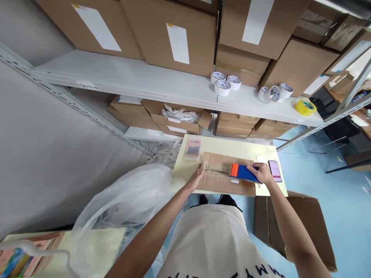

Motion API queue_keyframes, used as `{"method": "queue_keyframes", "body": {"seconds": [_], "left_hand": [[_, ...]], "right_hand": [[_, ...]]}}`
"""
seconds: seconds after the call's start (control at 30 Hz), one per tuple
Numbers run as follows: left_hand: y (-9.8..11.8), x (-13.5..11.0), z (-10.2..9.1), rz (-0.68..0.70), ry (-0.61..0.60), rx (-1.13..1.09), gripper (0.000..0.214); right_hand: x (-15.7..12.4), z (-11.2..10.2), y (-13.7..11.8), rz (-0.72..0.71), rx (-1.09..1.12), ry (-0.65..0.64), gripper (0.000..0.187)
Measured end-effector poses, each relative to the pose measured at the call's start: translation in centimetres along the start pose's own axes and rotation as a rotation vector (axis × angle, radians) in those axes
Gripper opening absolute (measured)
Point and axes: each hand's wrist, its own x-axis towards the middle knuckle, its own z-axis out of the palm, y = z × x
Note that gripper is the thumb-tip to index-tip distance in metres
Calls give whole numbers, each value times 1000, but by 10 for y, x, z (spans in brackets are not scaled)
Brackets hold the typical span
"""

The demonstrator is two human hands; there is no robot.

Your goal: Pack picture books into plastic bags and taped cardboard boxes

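A flat-lying cardboard box (216, 183) is on the pale yellow table (223, 144), with a seam running along its top. My left hand (197, 177) grips the box at its left end, fingers partly hidden by the edge. In my right hand (261, 172) is a blue and orange tape dispenser (245, 172), held over the right half of the seam with its orange end toward the middle. The hand closes around the blue end. Whether tape runs out from the dispenser is too small to tell.
A phone (275, 171) lies at the table's right edge, a plastic-wrapped packet (193, 147) at the back left. Shelves ahead hold cartons, white tape rolls (222, 87) and a yellow roll (305, 107). An open carton (301, 227) stands lower right; clear plastic bags (130, 197) bulge left.
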Motion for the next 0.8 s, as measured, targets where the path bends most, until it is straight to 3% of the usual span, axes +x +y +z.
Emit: {"method": "queue_keyframes", "body": {"seconds": [0.1, 0.2, 0.27, 0.33, 0.5, 0.7, 0.8], "left_hand": [[11, -1, -13, 49, -12, 134, 112], [32, 7, -28, 258, -77, 389, 145], [45, 16, -34, 305, -157, 510, 150], [54, 22, -36, 269, -211, 552, 150], [53, 25, -36, 186, -219, 562, 150], [52, 26, -34, 147, -232, 619, 147], [51, 26, -35, 123, -231, 632, 150]], "right_hand": [[-1, -4, 4, 0, 10, -35, 55], [-2, -13, 9, -21, 20, -131, 49], [-1, -18, 10, -30, 13, -210, 47], [2, -20, 9, -35, 4, -256, 48], [12, -28, 14, -83, 18, -268, 49], [3, -74, 90, 3, -27, -297, 50], [2, -80, 120, 57, -13, -326, 50]]}}
